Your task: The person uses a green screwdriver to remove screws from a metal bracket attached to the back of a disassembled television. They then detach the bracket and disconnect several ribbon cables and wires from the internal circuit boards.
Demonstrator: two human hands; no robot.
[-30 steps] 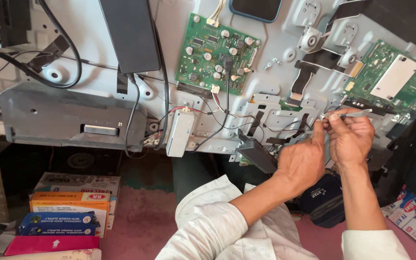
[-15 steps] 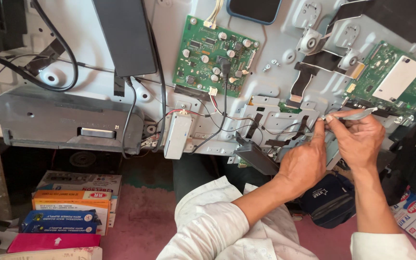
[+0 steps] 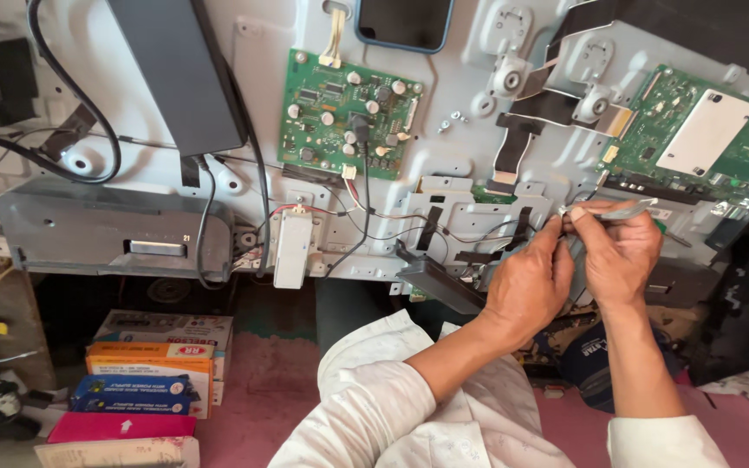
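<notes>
Two hands meet near the lower right of the grey metal back panel [image 3: 470,78]. The left hand [image 3: 526,286] and right hand [image 3: 621,256] both pinch a thin grey flat ribbon cable [image 3: 626,210], fingertips nearly touching, just below the right green circuit board [image 3: 695,130]. A second green circuit board [image 3: 348,113] sits at the panel's upper middle, well apart. Coloured boxes [image 3: 153,373] lie stacked beneath the panel's lower left corner.

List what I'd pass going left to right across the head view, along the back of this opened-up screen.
Black cable loop → dark power brick → small green circuit board → left hand → right hand → large green board with silver shield.
</notes>
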